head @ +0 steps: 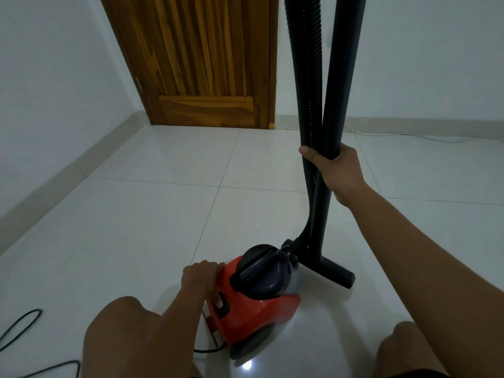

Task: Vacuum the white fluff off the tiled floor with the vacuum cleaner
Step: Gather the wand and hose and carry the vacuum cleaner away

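A red vacuum cleaner (pixel 259 309) with a dark rounded top sits on the tiled floor (pixel 152 219), low in the view, directly under the left hand (pixel 200 278). That hand rests on the machine's near left edge, fingers curled over the red casing. The thumb lies against a black switch (pixel 223 304) on the side.

Ahead of the left hand and to its right, the right hand (pixel 338 170) is wrapped tightly round two black tubes at once: a ribbed hose (pixel 302 77) and a smooth wand (pixel 346 64). The thumb shows on the left side of the hose. Both tubes rise from this hand and leave the top of the view. Below it, the hose bends down into the front of the vacuum cleaner. The wand runs down to a flat black floor nozzle (pixel 335 271), which stands on the tiles just right of the machine.

A black power cord (pixel 21 323) loops across the floor well to the left of the left hand. Two bare knees frame the bottom edge. Beyond both hands stands a wooden door (pixel 201 64) set in a pale wall (pixel 54 64). A thin white cable (pixel 409 136) lies along the wall's base, past the right hand.
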{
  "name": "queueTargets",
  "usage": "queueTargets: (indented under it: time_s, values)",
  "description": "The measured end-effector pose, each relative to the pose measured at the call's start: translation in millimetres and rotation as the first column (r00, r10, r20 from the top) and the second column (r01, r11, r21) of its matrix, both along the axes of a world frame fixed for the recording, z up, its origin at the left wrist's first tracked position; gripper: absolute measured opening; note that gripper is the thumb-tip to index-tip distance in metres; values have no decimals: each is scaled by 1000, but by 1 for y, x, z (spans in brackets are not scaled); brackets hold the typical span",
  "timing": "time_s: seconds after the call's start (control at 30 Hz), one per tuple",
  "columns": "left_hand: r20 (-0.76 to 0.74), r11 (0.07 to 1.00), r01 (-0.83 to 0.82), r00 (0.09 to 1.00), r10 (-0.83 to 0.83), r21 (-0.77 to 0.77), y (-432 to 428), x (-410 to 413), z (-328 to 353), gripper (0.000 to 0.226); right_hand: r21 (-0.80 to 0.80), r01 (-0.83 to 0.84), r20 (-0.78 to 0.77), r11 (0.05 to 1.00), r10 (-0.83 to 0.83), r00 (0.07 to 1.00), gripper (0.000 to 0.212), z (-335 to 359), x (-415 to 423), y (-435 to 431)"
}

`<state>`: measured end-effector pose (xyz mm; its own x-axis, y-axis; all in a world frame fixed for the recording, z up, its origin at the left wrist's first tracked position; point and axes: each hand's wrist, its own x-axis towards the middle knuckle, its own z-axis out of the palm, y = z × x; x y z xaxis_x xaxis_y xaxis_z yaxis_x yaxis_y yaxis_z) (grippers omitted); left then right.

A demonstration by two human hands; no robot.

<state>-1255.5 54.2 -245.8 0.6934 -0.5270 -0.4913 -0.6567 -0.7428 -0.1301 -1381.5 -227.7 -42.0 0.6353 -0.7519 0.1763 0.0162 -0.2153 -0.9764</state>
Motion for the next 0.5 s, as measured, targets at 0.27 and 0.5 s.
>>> queueTargets:
  time_s: [0.27, 0.5]
  values:
    - [7, 992, 26, 1000, -27, 125, -15, -6, 15, 82, 11, -5, -27, 1000, 5, 1000, 36, 5, -11, 0]
    - [-261, 890, -137, 965, 21, -435, -68, -17, 46, 46, 15, 19, -27, 1000, -18, 999, 47, 6, -16, 1]
